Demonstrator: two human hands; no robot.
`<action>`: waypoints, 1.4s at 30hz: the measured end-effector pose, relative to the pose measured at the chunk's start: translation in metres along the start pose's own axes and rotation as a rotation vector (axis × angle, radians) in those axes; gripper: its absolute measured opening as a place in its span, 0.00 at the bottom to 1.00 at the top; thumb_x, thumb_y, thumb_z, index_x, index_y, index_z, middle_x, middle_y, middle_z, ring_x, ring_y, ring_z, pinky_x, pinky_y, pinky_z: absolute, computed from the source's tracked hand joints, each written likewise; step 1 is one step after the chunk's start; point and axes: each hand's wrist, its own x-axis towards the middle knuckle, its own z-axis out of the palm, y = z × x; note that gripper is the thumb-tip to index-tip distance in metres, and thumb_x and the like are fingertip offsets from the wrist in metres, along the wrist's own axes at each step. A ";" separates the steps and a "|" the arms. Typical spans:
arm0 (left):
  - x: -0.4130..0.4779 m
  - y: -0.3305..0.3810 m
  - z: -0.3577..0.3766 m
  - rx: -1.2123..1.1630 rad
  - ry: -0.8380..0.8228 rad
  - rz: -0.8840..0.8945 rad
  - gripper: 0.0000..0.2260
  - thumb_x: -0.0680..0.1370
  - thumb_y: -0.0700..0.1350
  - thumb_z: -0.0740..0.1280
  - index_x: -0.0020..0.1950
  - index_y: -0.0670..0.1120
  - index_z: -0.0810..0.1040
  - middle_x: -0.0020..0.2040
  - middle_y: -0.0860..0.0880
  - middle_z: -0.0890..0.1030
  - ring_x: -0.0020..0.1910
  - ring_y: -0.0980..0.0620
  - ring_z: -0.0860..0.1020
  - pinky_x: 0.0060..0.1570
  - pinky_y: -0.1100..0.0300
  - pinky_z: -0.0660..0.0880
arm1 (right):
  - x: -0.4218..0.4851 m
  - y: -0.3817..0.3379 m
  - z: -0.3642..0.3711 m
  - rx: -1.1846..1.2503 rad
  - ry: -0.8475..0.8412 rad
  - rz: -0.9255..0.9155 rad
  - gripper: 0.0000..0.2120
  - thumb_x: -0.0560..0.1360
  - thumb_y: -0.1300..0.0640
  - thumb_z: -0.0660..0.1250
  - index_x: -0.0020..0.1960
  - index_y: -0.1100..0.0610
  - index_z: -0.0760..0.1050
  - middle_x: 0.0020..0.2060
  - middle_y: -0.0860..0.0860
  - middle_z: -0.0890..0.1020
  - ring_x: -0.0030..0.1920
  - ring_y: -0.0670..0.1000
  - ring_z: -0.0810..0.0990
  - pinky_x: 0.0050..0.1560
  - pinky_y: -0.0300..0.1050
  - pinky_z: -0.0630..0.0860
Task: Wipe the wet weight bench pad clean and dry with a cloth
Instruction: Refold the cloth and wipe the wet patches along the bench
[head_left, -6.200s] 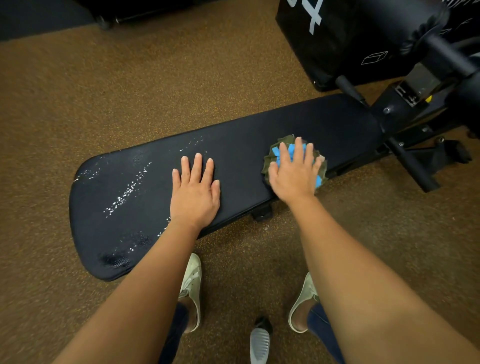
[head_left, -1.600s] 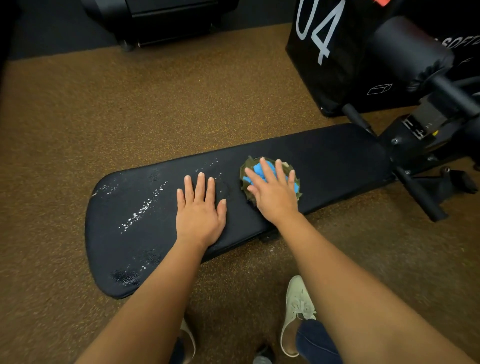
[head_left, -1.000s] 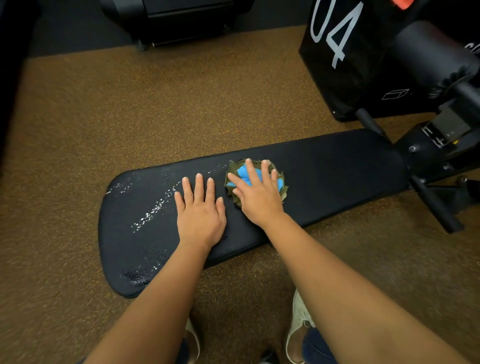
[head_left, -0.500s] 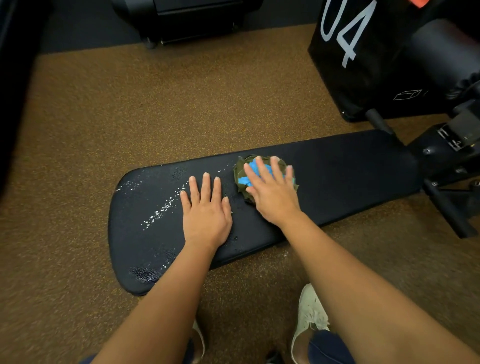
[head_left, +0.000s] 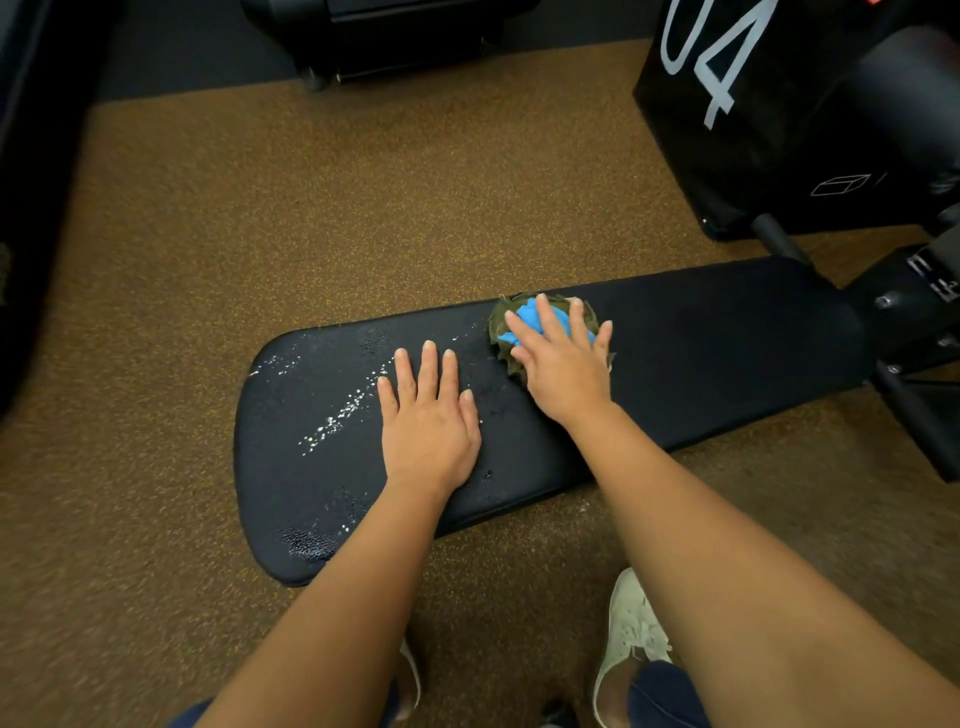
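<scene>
Roughly half done, I judge: the bench pad (head_left: 727, 353) looks dry toward 3 o'clock, with droplets (head_left: 343, 410) toward 9 o'clock. The right hand (head_left: 563, 364), fingers spread, presses the cloth (head_left: 524, 317) mid-pad; the left hand (head_left: 428, 426) lies flat at the cloth's 8 o'clock

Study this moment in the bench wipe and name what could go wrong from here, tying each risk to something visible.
1. The left hand lies flat on the pad beside the droplets, in the cloth's way; the patch beneath it may go unwiped, and a wet palm could slip.
2. The cloth is bunched small under the right hand, so narrow strokes could miss the wet patch at the pad's near edge.
</scene>
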 end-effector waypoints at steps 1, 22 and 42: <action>0.001 0.000 0.000 0.001 -0.004 0.001 0.29 0.79 0.56 0.38 0.79 0.48 0.51 0.79 0.48 0.49 0.77 0.42 0.43 0.74 0.42 0.43 | 0.003 -0.008 -0.001 0.016 -0.006 0.053 0.22 0.82 0.45 0.47 0.76 0.41 0.52 0.78 0.50 0.49 0.75 0.64 0.42 0.70 0.69 0.41; 0.005 -0.023 -0.003 0.019 0.034 -0.037 0.30 0.79 0.56 0.39 0.78 0.45 0.54 0.79 0.44 0.52 0.77 0.40 0.44 0.73 0.42 0.44 | 0.009 -0.018 0.002 -0.027 -0.013 -0.229 0.25 0.82 0.46 0.48 0.77 0.49 0.49 0.78 0.51 0.50 0.76 0.60 0.43 0.72 0.64 0.42; 0.005 -0.023 -0.003 0.020 0.038 -0.036 0.31 0.78 0.56 0.39 0.78 0.45 0.54 0.79 0.44 0.52 0.77 0.40 0.45 0.73 0.42 0.46 | 0.003 -0.027 0.001 0.052 0.001 -0.352 0.24 0.82 0.49 0.52 0.77 0.50 0.55 0.77 0.49 0.56 0.77 0.58 0.48 0.73 0.61 0.45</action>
